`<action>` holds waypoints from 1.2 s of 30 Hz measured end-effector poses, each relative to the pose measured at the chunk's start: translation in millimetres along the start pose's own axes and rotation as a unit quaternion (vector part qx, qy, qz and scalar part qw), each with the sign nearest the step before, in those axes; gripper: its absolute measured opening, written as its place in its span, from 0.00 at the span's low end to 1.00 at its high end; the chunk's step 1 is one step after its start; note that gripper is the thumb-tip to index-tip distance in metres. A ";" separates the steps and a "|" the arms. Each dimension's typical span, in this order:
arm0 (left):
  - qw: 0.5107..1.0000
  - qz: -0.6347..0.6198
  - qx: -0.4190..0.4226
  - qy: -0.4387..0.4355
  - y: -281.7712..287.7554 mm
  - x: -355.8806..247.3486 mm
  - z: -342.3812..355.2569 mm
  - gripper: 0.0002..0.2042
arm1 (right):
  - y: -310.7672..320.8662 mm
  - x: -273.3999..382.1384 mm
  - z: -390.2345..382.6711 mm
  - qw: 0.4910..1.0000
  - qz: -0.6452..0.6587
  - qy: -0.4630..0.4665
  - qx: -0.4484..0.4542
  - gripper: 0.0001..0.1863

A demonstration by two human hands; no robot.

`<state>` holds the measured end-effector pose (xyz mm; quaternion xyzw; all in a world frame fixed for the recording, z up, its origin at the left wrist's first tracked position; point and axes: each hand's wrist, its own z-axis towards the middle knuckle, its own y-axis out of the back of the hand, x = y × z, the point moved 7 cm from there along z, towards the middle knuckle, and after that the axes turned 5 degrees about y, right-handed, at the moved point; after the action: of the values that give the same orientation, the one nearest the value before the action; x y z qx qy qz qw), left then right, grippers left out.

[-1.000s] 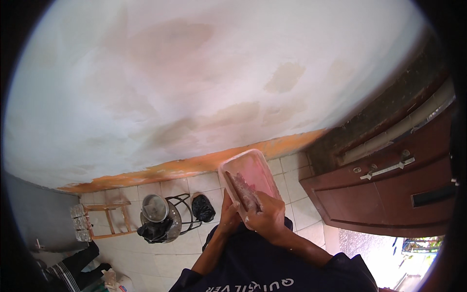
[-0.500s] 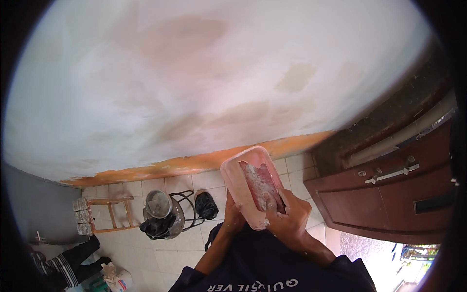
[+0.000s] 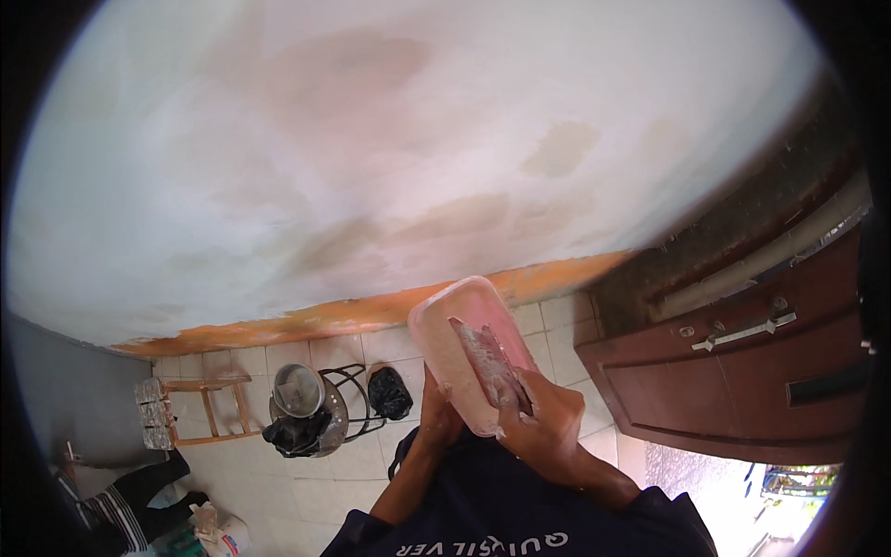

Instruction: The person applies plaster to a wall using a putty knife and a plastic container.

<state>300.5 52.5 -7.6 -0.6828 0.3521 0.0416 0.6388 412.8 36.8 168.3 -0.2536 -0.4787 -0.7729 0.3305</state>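
Observation:
My left hand (image 3: pixel 438 407) is closed around the left side of a pink plastic tray (image 3: pixel 475 299), with its fingers partly hidden beneath. Pale putty (image 3: pixel 449 357) coats the inside of the tray. In my right hand (image 3: pixel 549 422) is a flat reddish scraper (image 3: pixel 486 355), its face smeared with whitish putty. The scraper lies inside the tray, tilted along its length, and my right thumb presses on it. Putty smudges show on my right fingers.
Ahead stands a white wall (image 3: pixel 390 167) with damp-looking patches and an orange strip at its base. A stool (image 3: pixel 345 422) carries a bucket (image 3: pixel 302 392) and black plastic. A wooden ladder (image 3: pixel 212 413), another person's legs (image 3: pixel 139 506) and a brown door (image 3: pixel 724 390) are around.
The tray has shifted slightly left in my hands. My right hand and the scraper have moved a little left with it, and the scraper sits slightly lower in the tray.

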 end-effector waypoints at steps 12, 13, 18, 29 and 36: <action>0.999 0.006 0.042 -0.016 -15.1 -7.8 -3.4 0.44 | -3.1 5.2 -1.0 1.000 -0.009 -0.003 0.013 0.06; 0.999 0.009 0.038 -0.013 -13.3 -7.2 -3.1 0.44 | -5.5 5.7 -0.1 1.000 0.002 0.008 0.021 0.06; 0.999 -0.011 0.034 0.017 -13.6 -2.0 -3.4 0.44 | -34.8 -12.3 -12.2 0.998 -0.014 0.056 0.006 0.05; 1.000 -0.013 0.017 0.003 -18.5 -9.7 -4.8 0.43 | -34.9 -7.7 -9.0 0.998 0.004 0.020 0.055 0.06; 0.998 -0.036 0.047 -0.029 -10.5 -8.0 -3.6 0.41 | -15.2 -2.7 -1.2 0.999 0.025 -0.004 0.027 0.06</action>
<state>298.7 52.0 5.9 -0.6625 0.3104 0.0215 0.6814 403.0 41.4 157.2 -0.2598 -0.4941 -0.7503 0.3542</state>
